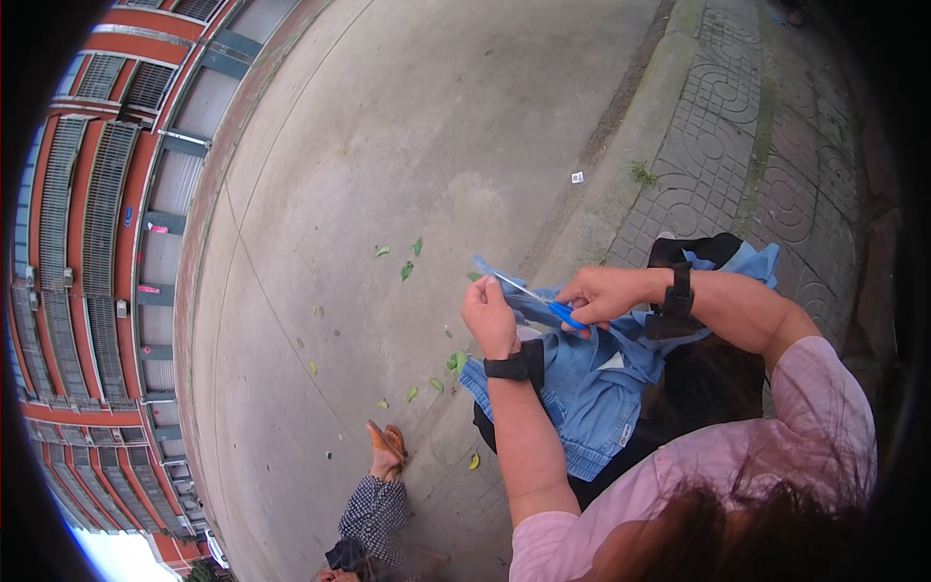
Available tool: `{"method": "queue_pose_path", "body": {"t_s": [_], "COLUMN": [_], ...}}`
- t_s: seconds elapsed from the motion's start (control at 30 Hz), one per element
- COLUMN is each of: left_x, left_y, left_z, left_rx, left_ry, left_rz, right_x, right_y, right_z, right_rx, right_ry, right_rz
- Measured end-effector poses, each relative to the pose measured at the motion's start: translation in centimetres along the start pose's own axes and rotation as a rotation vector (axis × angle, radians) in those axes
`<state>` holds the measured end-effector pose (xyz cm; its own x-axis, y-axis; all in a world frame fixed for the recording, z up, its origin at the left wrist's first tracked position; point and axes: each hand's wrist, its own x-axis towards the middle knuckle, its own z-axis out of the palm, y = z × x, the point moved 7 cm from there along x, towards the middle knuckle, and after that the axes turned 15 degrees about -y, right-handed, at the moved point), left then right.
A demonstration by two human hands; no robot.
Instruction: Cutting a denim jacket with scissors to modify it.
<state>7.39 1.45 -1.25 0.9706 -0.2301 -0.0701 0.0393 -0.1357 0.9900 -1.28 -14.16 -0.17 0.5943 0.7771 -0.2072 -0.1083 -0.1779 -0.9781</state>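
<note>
My left hand [490, 315] pinches the edge of a piece of light-blue fabric [529, 306] raised above my lap. My right hand [601, 296] grips blue-handled scissors [565, 313], whose blades lie along the fabric beside my left fingertips; whether the blades are apart is hard to tell. A light-blue garment [592, 398] with a white label and a gathered band lies across my dark-clad lap below both hands. More blue and black cloth [752, 262] is bunched beyond my right wrist.
At the lower left another person [373, 514] in patterned trousers and orange sandals [386, 441] is close by. Several leaves [407, 270] lie on the concrete [359, 145]. A kerb and patterned pavers [708, 126] run along the right; a red building [87, 291] fills the far left.
</note>
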Motion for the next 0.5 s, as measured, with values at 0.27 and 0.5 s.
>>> {"method": "queue_pose_path", "body": {"t_s": [0.27, 0.5], "left_x": [0.0, 0.0], "left_y": [0.2, 0.5], "left_z": [0.4, 0.4], "left_rx": [-0.033, 0.013], "left_ry": [-0.002, -0.031], "left_rz": [0.000, -0.014], "right_x": [-0.1, 0.0], "right_y": [0.3, 0.4], "right_z": [-0.9, -1.3], "right_rx": [0.266, 0.385], "right_ry": [0.108, 0.150], "right_rz": [-0.010, -0.049]}}
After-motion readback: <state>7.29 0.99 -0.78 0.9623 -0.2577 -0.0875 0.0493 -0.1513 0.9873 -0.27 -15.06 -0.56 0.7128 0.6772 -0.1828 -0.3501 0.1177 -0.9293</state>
